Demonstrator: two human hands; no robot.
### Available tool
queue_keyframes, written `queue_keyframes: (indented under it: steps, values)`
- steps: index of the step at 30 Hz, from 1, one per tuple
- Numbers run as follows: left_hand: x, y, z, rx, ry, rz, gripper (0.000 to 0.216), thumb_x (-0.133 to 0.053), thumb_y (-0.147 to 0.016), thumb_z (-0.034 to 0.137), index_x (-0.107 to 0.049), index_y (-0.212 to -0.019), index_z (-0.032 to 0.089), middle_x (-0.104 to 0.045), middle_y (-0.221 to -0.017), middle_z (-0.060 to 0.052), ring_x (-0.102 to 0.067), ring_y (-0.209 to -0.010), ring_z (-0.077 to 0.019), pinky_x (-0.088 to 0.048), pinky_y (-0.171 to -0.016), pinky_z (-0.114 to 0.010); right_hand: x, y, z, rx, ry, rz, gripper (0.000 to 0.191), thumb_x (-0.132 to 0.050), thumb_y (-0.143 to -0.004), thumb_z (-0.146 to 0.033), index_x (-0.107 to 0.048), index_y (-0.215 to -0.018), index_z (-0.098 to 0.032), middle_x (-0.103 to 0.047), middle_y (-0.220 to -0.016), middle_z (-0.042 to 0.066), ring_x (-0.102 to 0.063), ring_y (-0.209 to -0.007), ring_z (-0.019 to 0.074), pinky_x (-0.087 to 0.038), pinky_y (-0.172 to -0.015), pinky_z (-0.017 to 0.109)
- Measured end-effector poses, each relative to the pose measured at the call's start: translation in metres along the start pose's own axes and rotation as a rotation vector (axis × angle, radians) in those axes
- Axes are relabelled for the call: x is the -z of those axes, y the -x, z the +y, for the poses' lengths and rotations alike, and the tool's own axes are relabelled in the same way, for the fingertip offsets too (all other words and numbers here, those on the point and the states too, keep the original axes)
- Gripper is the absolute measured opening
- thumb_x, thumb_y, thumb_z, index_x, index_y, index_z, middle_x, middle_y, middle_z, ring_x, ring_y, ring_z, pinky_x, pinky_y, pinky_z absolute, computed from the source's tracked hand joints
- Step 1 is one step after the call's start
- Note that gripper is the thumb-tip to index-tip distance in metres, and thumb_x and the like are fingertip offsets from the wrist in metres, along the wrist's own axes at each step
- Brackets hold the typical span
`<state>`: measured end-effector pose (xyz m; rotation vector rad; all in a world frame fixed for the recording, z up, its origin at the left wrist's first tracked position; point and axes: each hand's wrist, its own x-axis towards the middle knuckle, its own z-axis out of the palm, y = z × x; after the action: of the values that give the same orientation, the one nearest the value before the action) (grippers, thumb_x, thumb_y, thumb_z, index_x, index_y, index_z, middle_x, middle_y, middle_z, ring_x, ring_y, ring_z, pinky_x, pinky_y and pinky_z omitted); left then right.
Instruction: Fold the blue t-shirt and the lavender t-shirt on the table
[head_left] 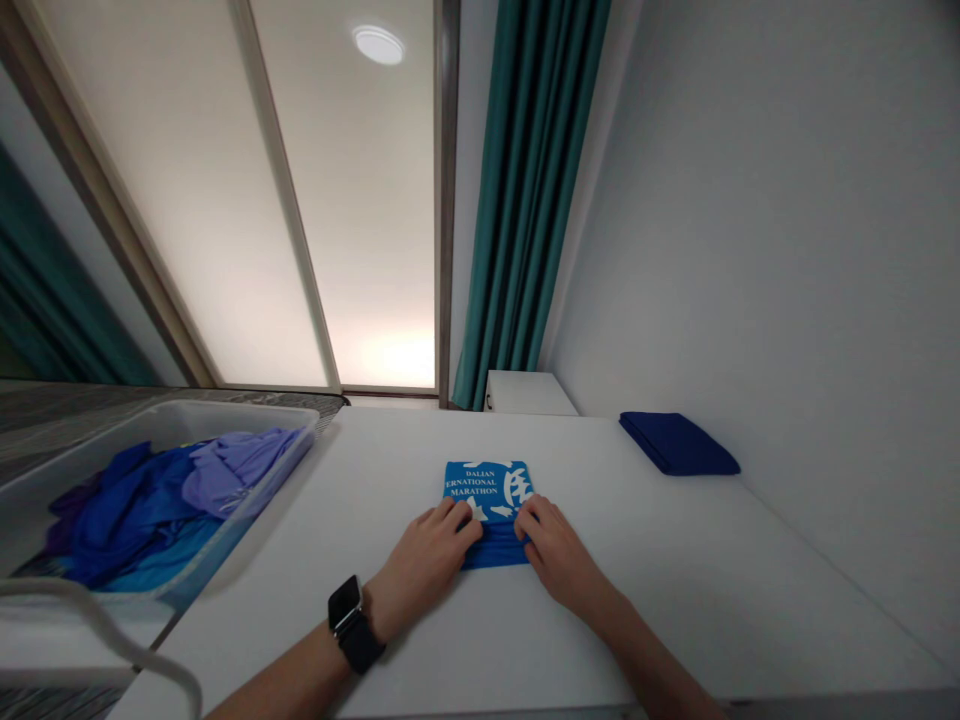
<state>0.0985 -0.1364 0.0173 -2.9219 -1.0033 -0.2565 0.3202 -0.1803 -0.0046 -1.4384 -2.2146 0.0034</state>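
Blue cloth (487,485): in the head view I see it folded small on the table (360,500), white lettering toward 12 o'clock, a creased band toward 6.
Left hand (431,548): at the cloth's 8 o'clock, fingers bent onto it; I cannot tell whether they clamp it. A black watch (345,605) circles the wrist.
Right hand (561,553): at 4 o'clock, fingers curled at the cloth's edge; their grip I cannot tell either.
Navy cloth (679,443): folded, at 2 o'clock near the wall (810,300).
Tub (172,418): at 9 o'clock, holding loose blue and purple clothes (142,510).
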Motion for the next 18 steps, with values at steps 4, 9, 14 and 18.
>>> queue_keyframes:
  steps: [4, 9, 14, 18]
  values:
    - [0.001, 0.002, -0.001, 0.002, 0.011, 0.001, 0.014, -0.052, -0.091, 0.010, -0.055, -0.099, 0.021, -0.057, -0.105, -0.005, -0.052, -0.101, -0.0233, -0.051, -0.078, -0.035, 0.009, 0.008, 0.006, -0.012, -0.089, -0.019, 0.030, -0.051, -0.075, 0.004, -0.054, -0.091, -0.021, -0.053, -0.100, 0.005, -0.052, -0.096, 0.0213, -0.046, -0.086, 0.036]
    - [0.003, 0.002, -0.005, -0.011, 0.046, -0.002, 0.008, -0.054, -0.093, 0.016, -0.054, -0.099, 0.020, -0.058, -0.105, -0.005, -0.052, -0.099, -0.0217, -0.051, -0.076, -0.033, 0.019, 0.010, 0.011, 0.086, -0.007, -0.059, 0.024, -0.056, -0.081, -0.002, -0.055, -0.094, -0.021, -0.055, -0.102, 0.006, -0.053, -0.094, 0.0202, -0.047, -0.083, 0.033]
    - [0.000, 0.002, -0.001, 0.016, 0.019, -0.003, 0.012, -0.055, -0.090, 0.011, -0.055, -0.099, 0.020, -0.058, -0.104, -0.005, -0.052, -0.098, -0.0232, -0.051, -0.078, -0.035, 0.006, 0.005, 0.009, 0.169, 0.324, -0.018, 0.024, -0.051, -0.079, 0.003, -0.054, -0.082, -0.020, -0.057, -0.086, 0.005, -0.052, -0.080, 0.0205, -0.046, -0.072, 0.032]
    - [-0.002, 0.004, 0.000, -0.005, 0.046, 0.030, 0.023, -0.052, -0.090, 0.007, -0.056, -0.107, 0.022, -0.058, -0.107, -0.005, -0.052, -0.100, -0.0233, -0.050, -0.083, -0.037, 0.000, 0.008, 0.013, 0.121, 0.310, 0.007, 0.026, -0.044, -0.082, 0.003, -0.055, -0.084, -0.021, -0.057, -0.088, 0.005, -0.053, -0.080, 0.0193, -0.048, -0.069, 0.030]
